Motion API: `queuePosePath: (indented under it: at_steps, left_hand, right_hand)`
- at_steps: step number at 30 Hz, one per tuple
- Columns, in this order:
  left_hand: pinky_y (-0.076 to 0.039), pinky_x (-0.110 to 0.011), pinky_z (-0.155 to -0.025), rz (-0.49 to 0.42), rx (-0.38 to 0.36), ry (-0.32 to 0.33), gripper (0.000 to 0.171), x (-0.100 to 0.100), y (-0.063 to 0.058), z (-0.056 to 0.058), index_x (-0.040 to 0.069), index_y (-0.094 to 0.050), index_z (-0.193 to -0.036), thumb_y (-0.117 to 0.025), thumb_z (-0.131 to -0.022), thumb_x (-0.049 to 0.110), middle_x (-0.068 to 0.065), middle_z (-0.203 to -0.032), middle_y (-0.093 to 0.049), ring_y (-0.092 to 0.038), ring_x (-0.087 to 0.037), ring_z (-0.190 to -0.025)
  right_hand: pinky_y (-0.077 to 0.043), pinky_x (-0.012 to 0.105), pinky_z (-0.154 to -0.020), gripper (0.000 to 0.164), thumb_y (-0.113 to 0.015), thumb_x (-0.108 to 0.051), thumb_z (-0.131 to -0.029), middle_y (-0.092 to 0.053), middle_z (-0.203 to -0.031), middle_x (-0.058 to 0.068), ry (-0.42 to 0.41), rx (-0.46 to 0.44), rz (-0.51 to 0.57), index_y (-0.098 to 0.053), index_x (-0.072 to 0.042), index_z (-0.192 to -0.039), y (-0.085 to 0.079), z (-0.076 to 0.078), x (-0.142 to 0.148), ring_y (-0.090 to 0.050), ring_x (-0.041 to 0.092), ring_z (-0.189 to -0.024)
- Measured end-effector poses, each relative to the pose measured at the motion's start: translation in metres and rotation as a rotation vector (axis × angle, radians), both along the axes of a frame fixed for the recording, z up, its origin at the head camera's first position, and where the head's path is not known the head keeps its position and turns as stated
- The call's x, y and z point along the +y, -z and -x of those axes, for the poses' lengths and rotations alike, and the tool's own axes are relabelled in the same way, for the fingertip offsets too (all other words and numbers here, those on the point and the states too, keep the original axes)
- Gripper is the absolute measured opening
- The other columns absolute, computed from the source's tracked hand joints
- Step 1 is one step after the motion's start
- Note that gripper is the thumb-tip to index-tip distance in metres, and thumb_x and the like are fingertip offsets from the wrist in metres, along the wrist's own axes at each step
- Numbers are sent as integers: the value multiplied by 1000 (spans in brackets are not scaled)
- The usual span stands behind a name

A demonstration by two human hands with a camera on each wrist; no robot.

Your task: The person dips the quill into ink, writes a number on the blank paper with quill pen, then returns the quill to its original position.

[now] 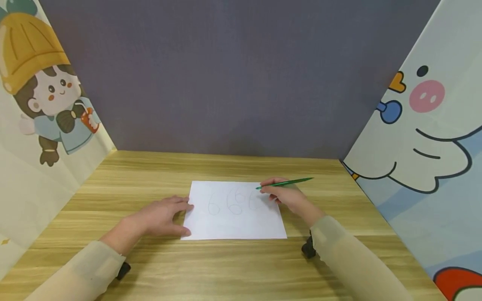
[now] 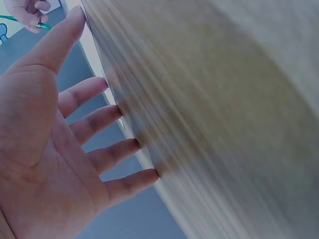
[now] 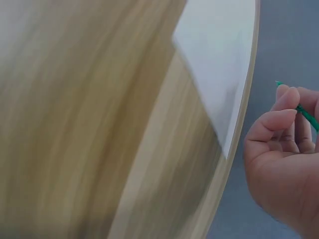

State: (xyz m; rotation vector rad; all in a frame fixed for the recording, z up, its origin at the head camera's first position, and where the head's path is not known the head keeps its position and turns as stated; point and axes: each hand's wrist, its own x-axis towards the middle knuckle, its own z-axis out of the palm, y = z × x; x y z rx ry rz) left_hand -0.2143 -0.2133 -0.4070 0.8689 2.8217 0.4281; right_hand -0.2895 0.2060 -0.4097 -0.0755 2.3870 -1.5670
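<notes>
On the table lies a white sheet of paper (image 1: pixel 226 230) with several faint 6-shaped figures drawn across it. My left hand (image 1: pixel 165 216) rests at the sheet's left edge, fingers spread, with the thumb and fingertips touching down there. Over the sheet's upper right part, my right hand (image 1: pixel 284 196) pinches a slim green pen (image 1: pixel 291 182) between thumb and fingers. The pen lies nearly level, its writing tip pointing left and its tail to the right. In the right wrist view the pen (image 3: pixel 308 117) shows raised off the paper, partly hidden by the fingers.
The wood-grain table (image 1: pixel 226 271) extends around the sheet on all sides. A grey panel (image 1: pixel 226 83) rises along its back edge. Cartoon-printed panels, one with a child (image 1: pixel 56 96) and one with a white figure (image 1: pixel 425 125), flank it left and right.
</notes>
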Motion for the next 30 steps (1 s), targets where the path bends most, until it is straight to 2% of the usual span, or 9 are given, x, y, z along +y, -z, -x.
queuePosePath:
  at_steps: [8,17,23,26,30]
  left_hand:
    - [-44,-72,-122,-5,-9,-5,87,-2,-2,-1,6,-63,-154,-84,-90,62,-25,-166,-51,-49,-55,-151]
    - [-43,-72,-123,-1,-17,-9,88,-1,-1,1,6,-62,-154,-84,-90,62,-25,-167,-50,-47,-54,-153]
    - [-44,-69,-123,-14,-18,-12,87,-1,-2,0,6,-63,-153,-84,-90,62,-25,-166,-52,-48,-52,-153]
    - [-44,-69,-123,-12,-15,-7,86,-1,-2,0,7,-64,-153,-84,-90,61,-25,-166,-52,-49,-51,-153]
    - [-44,-69,-123,-11,-13,-4,86,-1,-2,0,7,-64,-153,-84,-90,61,-25,-165,-52,-49,-52,-152]
  right_hand:
    - [-45,24,-66,34,-74,-25,-106,-69,-99,8,5,31,29,-72,-7,-135,-1,3,31,-57,17,-78]
    - [-52,28,-71,39,-69,-28,-110,-66,-115,10,15,105,-40,-66,-6,-142,-12,-3,63,-64,22,-90]
    - [-56,29,-67,39,-70,-29,-110,-66,-108,8,40,183,-104,-68,-5,-140,-15,-3,81,-65,21,-86]
    - [-58,30,-67,38,-71,-28,-109,-68,-110,11,45,242,-138,-69,-4,-139,-15,-4,88,-67,22,-85]
    - [-62,32,-72,36,-70,-24,-110,-71,-123,20,39,325,-187,-68,-2,-138,-14,-5,97,-70,23,-88]
